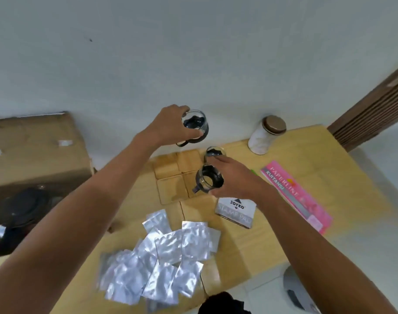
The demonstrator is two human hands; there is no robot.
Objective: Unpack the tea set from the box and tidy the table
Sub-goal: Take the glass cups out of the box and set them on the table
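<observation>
Three glass cups with dark bases and handles show near the centre of the frame. The left hand (168,125) grips one glass cup (195,125) by its rim from the side, fingers curled round it, holding it up above the far edge of the table (272,241). The right hand (234,180) closes on a second cup (208,179), which sits on or just over the wooden coasters (173,175); whether it touches them cannot be told. A third cup (215,152) stands just behind the right hand's fingers, at the far edge of the coasters.

The coasters number at least four, laid as a square block; the hand may hide more.

Below them, in the lower centre of the frame, a loose heap of silver foil sachets (166,252) overlaps on the table, too jumbled to count exactly, more than ten. One small box marked JOYKO (236,211) lies right of centre, beside one pink receipt book (297,196). One white jar with a brown lid (267,134) stands at upper right. One open cardboard box (35,155) fills the left, with a dark round item (23,207) inside it.
</observation>
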